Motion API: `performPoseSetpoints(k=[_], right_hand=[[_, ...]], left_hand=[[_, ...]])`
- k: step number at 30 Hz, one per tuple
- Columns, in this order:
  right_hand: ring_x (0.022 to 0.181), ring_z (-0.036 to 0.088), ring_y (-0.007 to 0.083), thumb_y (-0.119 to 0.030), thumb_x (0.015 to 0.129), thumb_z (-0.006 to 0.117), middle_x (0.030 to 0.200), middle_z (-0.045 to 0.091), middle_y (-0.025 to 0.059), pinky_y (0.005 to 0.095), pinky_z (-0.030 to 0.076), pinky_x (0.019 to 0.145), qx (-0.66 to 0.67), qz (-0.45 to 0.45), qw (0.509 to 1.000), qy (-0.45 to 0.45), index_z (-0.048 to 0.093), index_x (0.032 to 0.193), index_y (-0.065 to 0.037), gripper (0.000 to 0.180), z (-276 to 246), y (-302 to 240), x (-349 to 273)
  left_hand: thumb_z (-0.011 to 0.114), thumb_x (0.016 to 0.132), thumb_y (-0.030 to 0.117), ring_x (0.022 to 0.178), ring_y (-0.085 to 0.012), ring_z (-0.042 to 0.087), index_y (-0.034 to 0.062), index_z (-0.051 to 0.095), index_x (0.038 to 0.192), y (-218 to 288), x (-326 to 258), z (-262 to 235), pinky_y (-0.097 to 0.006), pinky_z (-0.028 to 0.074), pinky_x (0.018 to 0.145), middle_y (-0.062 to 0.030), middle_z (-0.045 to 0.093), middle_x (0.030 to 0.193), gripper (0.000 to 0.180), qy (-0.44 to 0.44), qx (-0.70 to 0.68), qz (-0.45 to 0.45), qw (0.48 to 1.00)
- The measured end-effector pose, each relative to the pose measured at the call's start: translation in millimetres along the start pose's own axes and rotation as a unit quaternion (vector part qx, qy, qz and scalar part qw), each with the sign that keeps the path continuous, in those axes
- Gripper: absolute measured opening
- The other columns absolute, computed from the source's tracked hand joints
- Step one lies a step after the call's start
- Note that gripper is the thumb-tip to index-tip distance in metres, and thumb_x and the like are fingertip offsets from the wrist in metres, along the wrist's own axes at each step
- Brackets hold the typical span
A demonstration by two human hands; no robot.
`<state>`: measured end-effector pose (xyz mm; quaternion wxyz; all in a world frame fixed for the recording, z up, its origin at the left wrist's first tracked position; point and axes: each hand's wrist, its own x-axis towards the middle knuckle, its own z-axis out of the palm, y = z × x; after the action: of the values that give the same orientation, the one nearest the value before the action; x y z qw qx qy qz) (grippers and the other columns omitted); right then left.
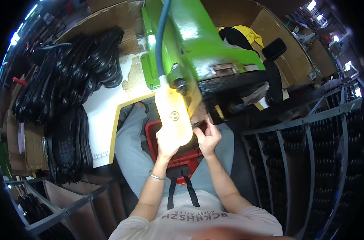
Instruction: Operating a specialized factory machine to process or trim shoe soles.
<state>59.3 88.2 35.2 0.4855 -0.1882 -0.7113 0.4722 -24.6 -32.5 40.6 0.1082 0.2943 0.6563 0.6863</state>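
My left hand (166,144) is in front of the green machine (202,40), its fingers mostly hidden behind a bright oblong yellow-white lamp head (174,114) on a blue flexible neck (160,40). To its right, my right hand (208,139) has thumb and fingers drawn together close under the dark working end of the machine (222,88). What it grips, if anything, is too dark and covered to make out. The space between both hands is hidden by the lamp head.
Piles of black shoe soles (68,132) lie on the white tabletop (104,114) at left. A red plastic container (184,162) is below between my legs. Metal racks (306,124) with dark soles stand at right, another rack (66,214) at lower left. Cardboard (278,36) surrounds the machine.
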Motion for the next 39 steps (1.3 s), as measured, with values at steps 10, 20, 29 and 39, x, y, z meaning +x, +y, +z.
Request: performPoseSetpoints(k=[10,20,29,39], right_hand=[[0.115,0.054,0.0301,-0.018,0.092,0.06,0.127,0.053,0.0088,0.0497,0.048,0.094,0.551,0.473,0.687,-0.026,0.036,0.139,-0.02,0.054,-11.5,96.9,-84.4],[0.101,0.061,0.0243,0.002,0.084,0.065,0.119,0.054,0.0128,0.0384,0.06,0.073,0.298,0.286,0.907,0.079,0.038,0.135,-0.004,0.058,-72.7,46.7,5.3],[0.098,0.058,0.0188,0.002,0.076,0.074,0.116,0.055,0.0135,0.0283,0.05,0.087,0.178,0.128,0.976,-0.001,0.031,0.143,0.0,0.079,-74.0,-10.9,48.2],[0.105,0.056,0.0197,-0.004,0.078,0.077,0.121,0.048,0.0118,0.0288,0.048,0.088,0.164,0.048,0.982,-0.085,0.04,0.134,0.009,0.069,-35.3,-11.2,25.9]], left_hand=[[0.078,0.075,0.001,0.085,-0.0155,0.062,-0.0045,0.062,0.101,-40.4,-22.5,49.9,-0.03,0.05,0.08,-0.0097,0.067,0.095,0.031,0.149,-0.108,0.002,0.983],[0.084,0.065,-0.002,0.083,-0.0154,0.063,-0.0024,0.057,0.104,6.7,-2.9,7.4,-0.03,0.053,0.078,-0.0072,0.064,0.088,0.048,0.063,0.005,0.079,0.995],[0.073,0.07,-0.006,0.073,-0.0135,0.061,-0.0036,0.056,0.095,49.8,-1.1,-48.4,-0.025,0.051,0.066,-0.0085,0.061,0.082,0.03,0.075,-0.059,0.026,0.995],[0.077,0.076,0.005,0.073,-0.0156,0.053,0.0023,0.052,0.09,4.8,-30.8,-101.5,-0.044,0.05,0.089,-0.0053,0.052,0.078,0.029,0.139,-0.294,-0.024,0.945]])
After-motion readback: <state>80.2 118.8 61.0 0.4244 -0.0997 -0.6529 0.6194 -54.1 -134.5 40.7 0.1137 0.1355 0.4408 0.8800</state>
